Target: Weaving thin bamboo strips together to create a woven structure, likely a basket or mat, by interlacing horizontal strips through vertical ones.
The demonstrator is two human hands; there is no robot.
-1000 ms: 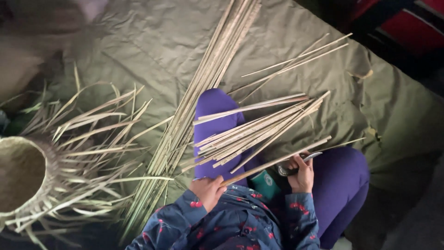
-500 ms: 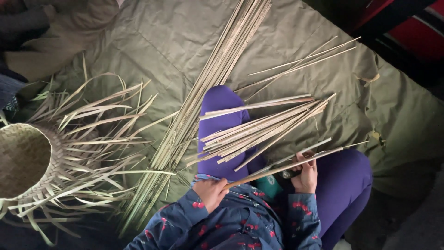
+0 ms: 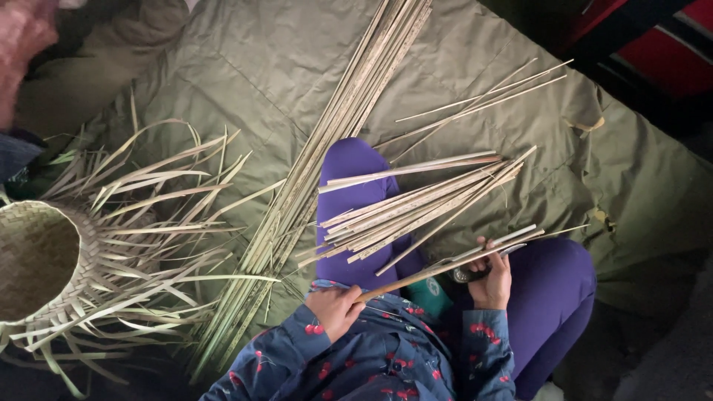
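My left hand [image 3: 338,308] is closed around the near end of a long thin bamboo strip [image 3: 445,266] that runs up to the right across my lap. My right hand [image 3: 492,281] grips a small dark-handled tool [image 3: 468,275] and rests against the same strip further along. A loose pile of cut bamboo strips [image 3: 416,208] lies across my purple-trousered knee [image 3: 349,171], just beyond both hands.
A long bundle of bamboo strips [image 3: 327,148] lies diagonally on the olive tarp [image 3: 245,67]. A half-woven basket [image 3: 44,260] with splayed loose ends sits at the left. Another person's sleeve [image 3: 82,74] is at the top left. Red and dark objects [image 3: 653,44] stand at the top right.
My hands keep their grip and barely shift. The view has drifted a little, and the other person at the top left has moved.
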